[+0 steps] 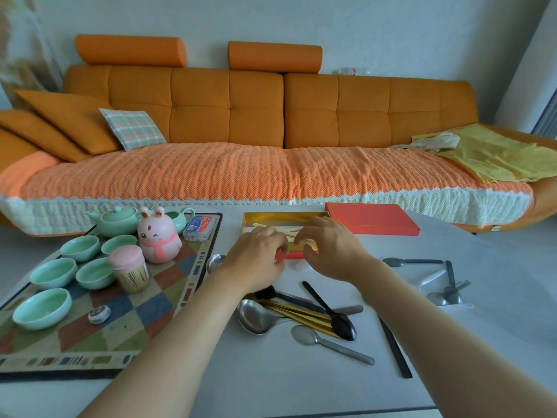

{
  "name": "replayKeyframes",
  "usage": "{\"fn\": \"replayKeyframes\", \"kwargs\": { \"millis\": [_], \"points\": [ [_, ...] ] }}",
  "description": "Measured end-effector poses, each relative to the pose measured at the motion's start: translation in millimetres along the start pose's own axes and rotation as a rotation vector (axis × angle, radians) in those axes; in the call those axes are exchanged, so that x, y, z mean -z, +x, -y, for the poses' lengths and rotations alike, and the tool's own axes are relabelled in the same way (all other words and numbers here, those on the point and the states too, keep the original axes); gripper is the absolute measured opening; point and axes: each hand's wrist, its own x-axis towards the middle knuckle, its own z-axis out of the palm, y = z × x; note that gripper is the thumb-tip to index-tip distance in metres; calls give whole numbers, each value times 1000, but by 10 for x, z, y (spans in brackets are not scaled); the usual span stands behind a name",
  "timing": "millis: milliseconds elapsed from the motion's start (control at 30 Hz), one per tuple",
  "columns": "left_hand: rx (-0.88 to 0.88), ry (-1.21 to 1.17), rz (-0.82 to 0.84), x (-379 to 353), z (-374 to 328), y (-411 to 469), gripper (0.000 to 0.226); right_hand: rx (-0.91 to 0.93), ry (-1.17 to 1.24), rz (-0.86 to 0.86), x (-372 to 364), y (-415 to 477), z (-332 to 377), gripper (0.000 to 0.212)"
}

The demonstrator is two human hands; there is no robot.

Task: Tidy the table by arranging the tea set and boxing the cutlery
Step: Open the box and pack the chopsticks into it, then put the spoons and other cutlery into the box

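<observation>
Where the table [301, 387] lies nearest: loose cutlery in a heap, with a big steel spoon [256, 316], a black spoon [343, 325], a small grey spoon [304, 334] and gold chopsticks [301, 315] crossing one another; a black chopstick [394, 348] lies just to the right.
Right side: more grey spoons [446, 297], apart from the heap.
Left side: a chequered tray [168, 297] carries green cups [42, 307], a toothpick jar [129, 270], a pink rabbit figure [158, 236] and, at the far end, a green teapot [117, 220].
Left hand [256, 260]: fingers curled down, tips on the near red rim of the box [283, 217]; whether it grips the rim I cannot tell.
Right hand [328, 248]: fingers and thumb bent toward each other over the near end of the box; what they pinch, if anything, is hidden.
Box: open, gold inside, pale sticks lying in it, at the middle of the table beyond the heap.
Lid [373, 218]: red, flat, touching the box's far right corner.
Far: an orange sofa [256, 116].
</observation>
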Motion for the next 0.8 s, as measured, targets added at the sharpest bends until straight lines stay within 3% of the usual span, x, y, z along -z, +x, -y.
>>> {"fn": "replayKeyframes", "kwargs": {
  "millis": [300, 567, 800],
  "points": [
    [39, -91, 254, 167, -165, -224, 6, -155, 176, 573, 209, -346, 300, 15],
    [57, -83, 311, 188, -121, -339, 24, -188, -9, 406, 198, -452, 186, 21],
    [125, -64, 188, 222, -54, -371, 28, -155, -71, 378, 128, -447, 245, 27]
  ]
}}
